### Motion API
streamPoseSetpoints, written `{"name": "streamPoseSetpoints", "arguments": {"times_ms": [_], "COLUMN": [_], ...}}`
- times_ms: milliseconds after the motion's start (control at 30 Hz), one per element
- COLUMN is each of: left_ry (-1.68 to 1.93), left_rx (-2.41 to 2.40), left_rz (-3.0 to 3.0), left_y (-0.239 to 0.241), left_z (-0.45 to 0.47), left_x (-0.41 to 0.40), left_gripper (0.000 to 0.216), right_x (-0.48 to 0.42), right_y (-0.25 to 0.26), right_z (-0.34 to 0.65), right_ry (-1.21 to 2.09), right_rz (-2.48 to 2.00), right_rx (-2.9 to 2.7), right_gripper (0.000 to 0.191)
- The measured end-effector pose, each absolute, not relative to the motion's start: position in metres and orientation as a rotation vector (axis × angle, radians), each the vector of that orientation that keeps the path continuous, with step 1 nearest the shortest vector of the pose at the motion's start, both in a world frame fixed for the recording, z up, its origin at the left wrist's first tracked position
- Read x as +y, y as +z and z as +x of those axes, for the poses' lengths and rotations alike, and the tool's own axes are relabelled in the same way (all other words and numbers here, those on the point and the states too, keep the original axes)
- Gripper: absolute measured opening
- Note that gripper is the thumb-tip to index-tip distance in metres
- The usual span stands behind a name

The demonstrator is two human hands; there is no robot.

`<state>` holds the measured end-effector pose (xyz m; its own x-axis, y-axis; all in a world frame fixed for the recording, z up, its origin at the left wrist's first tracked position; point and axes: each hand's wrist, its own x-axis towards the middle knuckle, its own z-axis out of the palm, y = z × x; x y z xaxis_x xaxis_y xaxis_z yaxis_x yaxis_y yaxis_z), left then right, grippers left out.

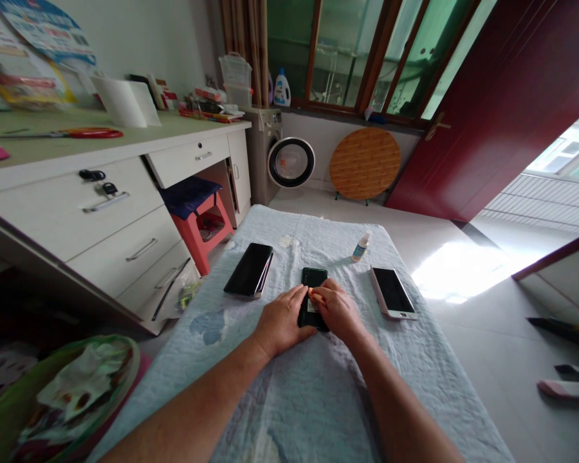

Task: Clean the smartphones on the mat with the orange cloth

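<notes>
A black phone [313, 278] lies flat on the pale blue quilted cloth, partly covered by both hands. My left hand [284, 317] grips it along the left side, fingertips at the upper edge and thumb by the lower end. Between the fingers of my right hand [340, 308] is a small orange cloth-like piece [315, 296], pressed onto the phone; its exact kind is hard to make out. A light patch shows on the phone beneath it. To the left lies a larger black-screened phone [249, 270]. On the right rests a white-framed phone [394, 293], with a small spray bottle [361, 247] standing behind it.
The quilted cloth [289, 399] covers the table under my forearms. At lower left stands a bin [134, 360] with crumpled tissue inside. A white drawer desk [120, 235] and a red stool [200, 238] are on the left. Behind are a washing machine [263, 154] and a round wooden tabletop [365, 162].
</notes>
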<state>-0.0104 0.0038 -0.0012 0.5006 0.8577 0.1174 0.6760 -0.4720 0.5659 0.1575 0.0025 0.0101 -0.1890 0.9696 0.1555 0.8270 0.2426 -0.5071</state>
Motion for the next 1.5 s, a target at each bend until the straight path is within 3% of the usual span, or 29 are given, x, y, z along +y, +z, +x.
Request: {"name": "streamPoseSetpoints", "arguments": {"times_ms": [533,967,1500], "left_ry": [0.581,0.598,0.590], "left_rx": [1.263,1.277,1.259], "left_rz": [2.324,2.274,2.296], "left_y": [-0.002,-0.001,0.000], "left_z": [-0.009,-0.009,-0.009], "left_x": [0.004,0.004,0.004], "left_gripper": [0.074,0.088,0.086], "right_x": [-0.017,-0.004,-0.009], "right_y": [0.025,0.013,0.024], "right_z": [0.147,0.137,0.143], "right_ry": [0.671,0.285,0.511], "right_rz": [-1.407,-1.701,-1.606], "right_rx": [-2.338,-2.243,-2.309], "right_gripper": [0.019,0.019,0.018]}}
